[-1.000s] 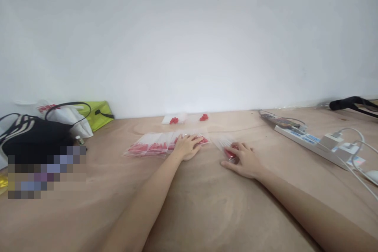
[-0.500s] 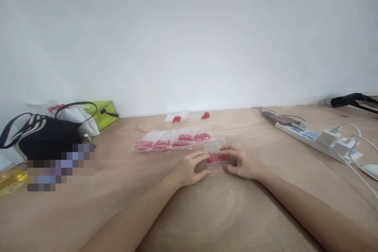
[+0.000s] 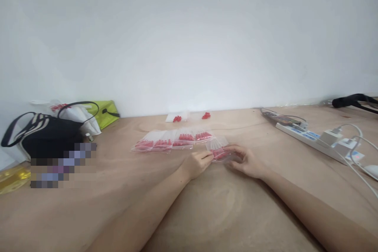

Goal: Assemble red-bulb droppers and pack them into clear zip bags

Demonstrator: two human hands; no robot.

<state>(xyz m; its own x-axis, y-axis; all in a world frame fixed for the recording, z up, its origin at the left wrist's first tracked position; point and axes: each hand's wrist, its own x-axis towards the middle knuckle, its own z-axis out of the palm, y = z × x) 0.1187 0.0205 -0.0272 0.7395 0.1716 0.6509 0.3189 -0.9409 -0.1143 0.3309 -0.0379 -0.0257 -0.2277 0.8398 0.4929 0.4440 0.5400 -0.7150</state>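
Note:
A clear plastic bag [image 3: 217, 152] with small red pieces in it lies on the wooden table in front of me. At its left edge, my left hand [image 3: 197, 164] pinches the bag between closed fingers. My right hand [image 3: 247, 161] curves around the right side, its fingertips on the bag and its thumb held apart. Just beyond my left hand, several similar bags [image 3: 186, 138] of red pieces overlap in a row. Red pieces also show at two flat bags near the wall, a left one [image 3: 177, 119] and a right one [image 3: 206, 115].
A white power strip [image 3: 308, 137] with chargers and cables runs along the right, beside a circuit board [image 3: 279, 117]. On the left are a black bag [image 3: 53, 138], a lime-green bag [image 3: 106, 114] and a yellow transparent object [image 3: 13, 179]. A plain wall [image 3: 206, 47] closes off the back.
My left hand's fingers have closed together at the bag's lower left edge. The bag has shifted slightly away from me, and my right thumb has come away from its lower edge.

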